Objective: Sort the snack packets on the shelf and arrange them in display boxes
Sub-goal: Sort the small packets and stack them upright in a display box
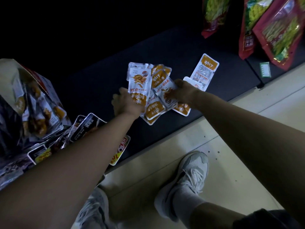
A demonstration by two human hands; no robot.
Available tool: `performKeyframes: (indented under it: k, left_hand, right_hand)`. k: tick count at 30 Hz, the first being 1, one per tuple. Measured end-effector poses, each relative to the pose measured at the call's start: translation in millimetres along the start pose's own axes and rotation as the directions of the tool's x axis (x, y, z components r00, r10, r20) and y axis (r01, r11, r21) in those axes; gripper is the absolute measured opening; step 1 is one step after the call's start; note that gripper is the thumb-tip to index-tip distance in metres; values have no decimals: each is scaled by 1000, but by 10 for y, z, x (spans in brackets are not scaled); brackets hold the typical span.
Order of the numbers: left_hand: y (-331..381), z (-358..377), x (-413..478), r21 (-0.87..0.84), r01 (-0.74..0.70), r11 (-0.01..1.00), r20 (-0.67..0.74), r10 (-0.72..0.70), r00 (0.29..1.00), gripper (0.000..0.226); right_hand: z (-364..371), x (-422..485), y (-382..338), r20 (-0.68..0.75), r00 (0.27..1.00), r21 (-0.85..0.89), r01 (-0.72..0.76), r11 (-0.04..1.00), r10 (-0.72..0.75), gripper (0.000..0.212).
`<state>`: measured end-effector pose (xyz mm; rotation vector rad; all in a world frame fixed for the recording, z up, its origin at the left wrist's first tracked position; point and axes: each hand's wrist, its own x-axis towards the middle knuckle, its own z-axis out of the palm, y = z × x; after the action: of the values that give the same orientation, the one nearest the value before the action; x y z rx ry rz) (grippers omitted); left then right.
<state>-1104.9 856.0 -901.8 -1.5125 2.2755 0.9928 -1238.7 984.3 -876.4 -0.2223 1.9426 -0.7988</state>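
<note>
The white-and-orange snack packets [149, 90] heaped on the dark shelf [92, 90] carry Chinese print seen upside down — on 1 near the top of the heap the characters 小鱼 can be made out; the rest is too small or skewed to read. The back of a lone packet [204, 70] shows only unreadable fine print. A white-and-red packet [120, 151] at the shelf edge bears large yellow digits, seemingly "10". Print on the display box [35, 100] is blurred.

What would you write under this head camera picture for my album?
Both hands, left and right, gather orange-and-white snack packets on a dark shelf.
</note>
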Motion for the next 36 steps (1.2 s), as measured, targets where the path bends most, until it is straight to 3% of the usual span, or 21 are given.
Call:
performKeyframes:
  k: [6,8,10,12,14,17,20,22,25,27,29,33,36]
  left_hand:
    - [-22,-18,27,-96,-44,994,103,54,993,79]
    - [-44,-19,5,-124,-94,988,141,112,984,78]
    - [-83,-26,-9,-138,-158,978,207,185,961,77]
    - [-124,-45,-6,-156,-195,968,254,231,939,68]
    - [-175,-66,23,-133,-246,960,233,271,934,58]
    - [-208,-103,15,29,-348,937,184,337,923,65]
    - [-203,-94,-54,143,-405,903,176,379,908,67]
    - [-178,-72,-92,184,-392,901,127,373,919,74]
    - [-142,-19,-100,302,-304,904,96,288,953,102]
    - [-109,6,-110,327,-250,911,66,242,968,105]
    - [-73,29,-114,276,-192,942,32,191,981,100]
    - [-20,23,-101,141,-148,979,38,144,989,93]
    - [-20,-27,-83,-142,-195,970,71,207,976,74]
  right_hand:
    - [161,12,-120,27,999,57,-25,998,24,23]
    - [230,25,-120,3,1000,79,-10,997,10,31]
    - [313,53,-92,-35,999,-32,7,999,-8,50]
    - [353,61,-62,-79,997,-138,4,990,-15,54]
    - [320,50,-23,-73,997,-12,2,1000,-3,49]
    - [185,23,34,-58,998,213,-1,977,14,34]
    - [-23,11,97,-81,995,353,-32,935,65,33]
    - [-144,-11,149,-101,991,340,-48,939,88,37]
    - [-264,-35,243,-173,981,385,-10,923,83,35]
    - [-331,-54,282,-201,977,451,31,892,67,33]
    - [-382,-77,303,-160,986,488,35,872,50,36]
    - [-385,-92,344,5,1000,392,-26,919,26,40]
    - [-309,-107,318,97,995,360,-37,932,2,42]
